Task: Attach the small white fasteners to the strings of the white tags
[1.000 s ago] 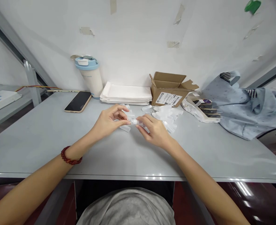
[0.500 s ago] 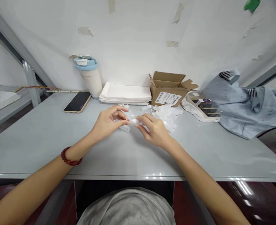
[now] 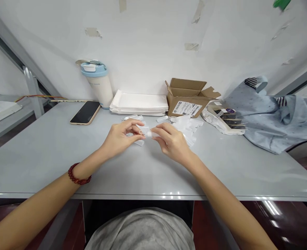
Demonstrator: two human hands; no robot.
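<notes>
My right hand (image 3: 170,141) pinches a small clear tube with a whitish end (image 3: 149,134) above the grey table. Facing it, the thumb and fingers of my left hand (image 3: 123,136) are closed at the tube's left end, on something too small to make out. More clear tubes (image 3: 139,142) lie behind and under my left hand. Behind my right hand is a pile of translucent plastic pieces (image 3: 186,125), partly hidden by that hand.
At the back of the table (image 3: 111,180) stand a phone (image 3: 85,112), a blue-lidded cup (image 3: 100,85), stacked white sheets (image 3: 140,103) and an open cardboard box (image 3: 187,100). A tray of dark items (image 3: 227,118) and a light blue cloth bag (image 3: 275,118) lie right.
My fingers have shifted slightly around the tube, and its whitish end shows more plainly between my hands. The view has moved a little.
</notes>
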